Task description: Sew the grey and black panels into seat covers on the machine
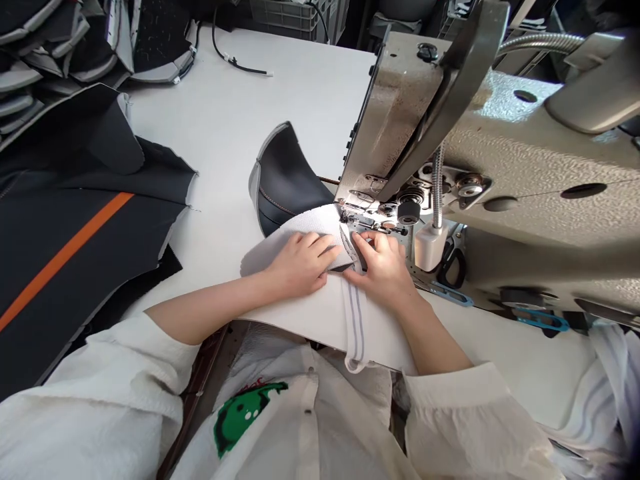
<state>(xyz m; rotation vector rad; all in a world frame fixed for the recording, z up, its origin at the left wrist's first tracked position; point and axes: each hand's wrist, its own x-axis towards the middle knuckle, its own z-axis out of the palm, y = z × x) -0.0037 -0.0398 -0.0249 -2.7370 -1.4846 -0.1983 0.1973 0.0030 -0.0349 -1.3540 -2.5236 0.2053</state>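
Observation:
My left hand (pixel 299 265) lies flat with fingers spread on a white padded fabric piece (pixel 320 313) at the table's front edge. My right hand (pixel 384 267) presses the same piece just right of it, fingertips close to the presser foot (pixel 361 223) of the sewing machine (pixel 500 173). A white strap with grey stripes (pixel 356 327) runs from between my hands toward me and hangs over the edge. The black part of the piece (pixel 285 180) curls up behind the needle area.
Black fabric panels with an orange stripe (pixel 70 247) lie at the left. More black and grey cut pieces (pixel 60 40) are stacked at the back left. A black cable (pixel 235 60) lies on the white table (pixel 260 113). Blue-handled snips (pixel 543 321) rest at the machine's base.

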